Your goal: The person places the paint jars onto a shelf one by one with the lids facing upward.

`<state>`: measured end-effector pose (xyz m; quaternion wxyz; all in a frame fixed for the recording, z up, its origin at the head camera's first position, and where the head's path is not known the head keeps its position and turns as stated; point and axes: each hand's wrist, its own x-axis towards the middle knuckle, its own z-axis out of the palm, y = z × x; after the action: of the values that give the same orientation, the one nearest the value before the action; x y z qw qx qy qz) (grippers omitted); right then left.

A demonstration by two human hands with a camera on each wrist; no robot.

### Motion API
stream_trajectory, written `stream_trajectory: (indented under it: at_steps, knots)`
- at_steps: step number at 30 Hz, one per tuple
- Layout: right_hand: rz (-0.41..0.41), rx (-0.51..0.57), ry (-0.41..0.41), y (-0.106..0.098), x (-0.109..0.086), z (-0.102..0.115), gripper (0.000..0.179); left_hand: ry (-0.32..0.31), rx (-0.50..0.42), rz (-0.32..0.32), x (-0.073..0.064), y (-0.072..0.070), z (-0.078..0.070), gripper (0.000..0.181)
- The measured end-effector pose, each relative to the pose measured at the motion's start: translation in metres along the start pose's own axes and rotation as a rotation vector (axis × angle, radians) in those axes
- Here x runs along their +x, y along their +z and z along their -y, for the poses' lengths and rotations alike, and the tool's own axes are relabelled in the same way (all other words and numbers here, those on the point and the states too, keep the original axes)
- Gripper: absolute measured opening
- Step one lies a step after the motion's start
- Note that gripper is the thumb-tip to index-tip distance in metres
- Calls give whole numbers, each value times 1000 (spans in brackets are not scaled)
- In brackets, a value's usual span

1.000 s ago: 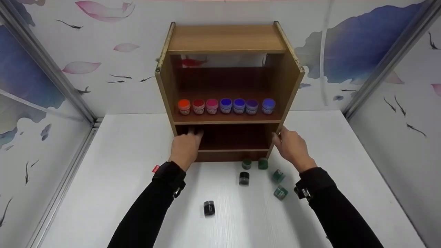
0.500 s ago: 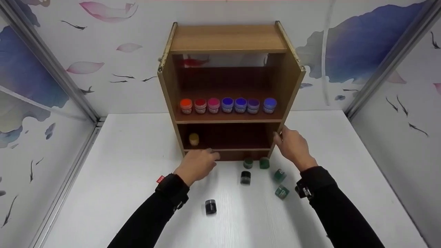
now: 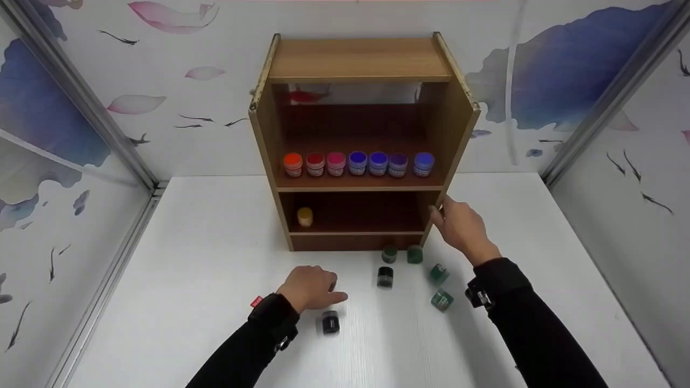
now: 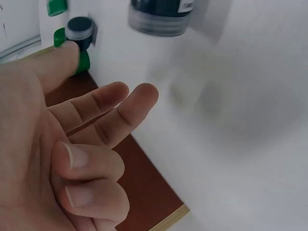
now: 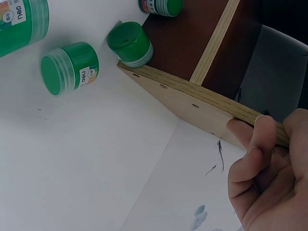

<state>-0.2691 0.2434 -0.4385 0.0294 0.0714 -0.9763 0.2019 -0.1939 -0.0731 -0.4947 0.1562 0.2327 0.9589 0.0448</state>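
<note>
2 black sleeves (image 3: 248, 345) reach over the white bench (image 3: 210, 231). Next to the left sleeve is 1 little red tag (image 3: 256, 302).

There are 14 small jars in all. The closest is 1 black jar (image 3: 330, 322) on the bench. Just past it is the left hand (image 3: 310, 288). Its thumb is out to the side, 2 fingers point out and 2 are bent in. They are apart from the jar and hold nothing.

To the right on the bench are 4 green jars (image 3: 442, 300). 2 are nearer, and 2 sit just by the foot of the wooden cupboard (image 3: 356, 244). A bit left of them is another black jar (image 3: 385, 276), so there are 2 black jars.

The right hand (image 3: 461, 226) holds the right side of the cupboard, with its fingers clamped on the edge of the board. The cupboard stands on the bench, in front of the back wall (image 3: 215, 145).

On its low shelf, at the left end, is 1 yellow jar (image 3: 305, 216). On the shelf above, 7 jars (image 3: 357, 164) stand in 1 row: 1 orange, 1 red, 1 pink, 2 blue, 1 purple and 1 light blue.

The wall has pink petals (image 3: 136, 104) painted on it.
</note>
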Motion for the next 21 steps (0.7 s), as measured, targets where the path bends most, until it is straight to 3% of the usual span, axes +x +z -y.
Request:
stream_trajectory:
  at_steps: [4,10,21]
  knots:
    - [6,-6,-13,-1,1,-1,44,-10,-27,32,-2,8,-1,46]
    - [15,7,-9,0,1,-2,44,2,-3,43,0,17,-2,51]
    - [25,19,8,0,2,-1,46,-35,25,90,3,26,-4,52]
